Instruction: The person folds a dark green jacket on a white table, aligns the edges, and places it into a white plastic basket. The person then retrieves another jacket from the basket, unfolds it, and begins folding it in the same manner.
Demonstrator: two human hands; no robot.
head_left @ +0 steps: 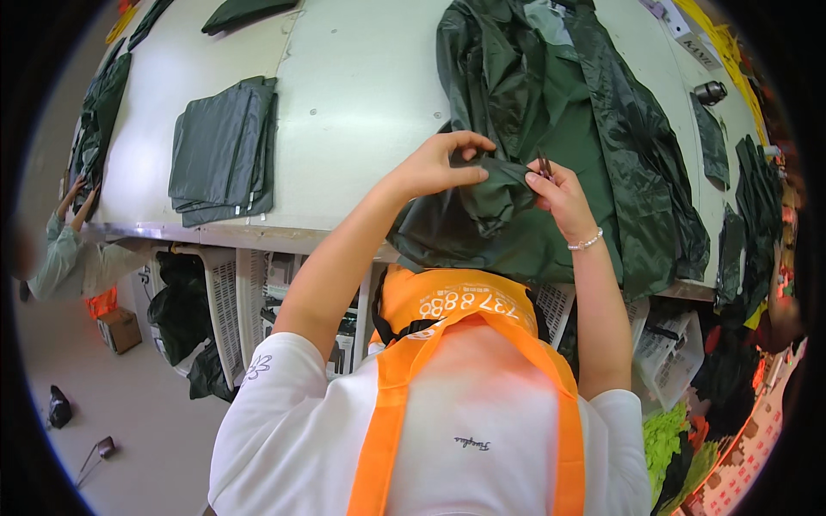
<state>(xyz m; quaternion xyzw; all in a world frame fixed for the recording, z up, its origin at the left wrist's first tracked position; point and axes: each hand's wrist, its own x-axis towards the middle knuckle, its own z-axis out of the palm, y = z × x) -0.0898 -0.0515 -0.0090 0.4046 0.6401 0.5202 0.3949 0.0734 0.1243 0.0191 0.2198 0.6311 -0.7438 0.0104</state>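
A dark green garment of thin, shiny cloth, like a rain jacket, lies spread over the table in front of me. My left hand pinches a raised fold of its near part between thumb and fingers. At the other end of that fold, my right hand presses thumb and fingers on the cloth edge. Small dark thread snips stick up from the right hand, their handles mostly hidden in the palm. The fold hangs bunched between both hands, just above the table's near edge.
A stack of folded green garments lies left on the white table. Beneath the edge stand white plastic crates. A dark cylindrical object and green cloth strips lie right. Another person's hands touch green cloth at far left.
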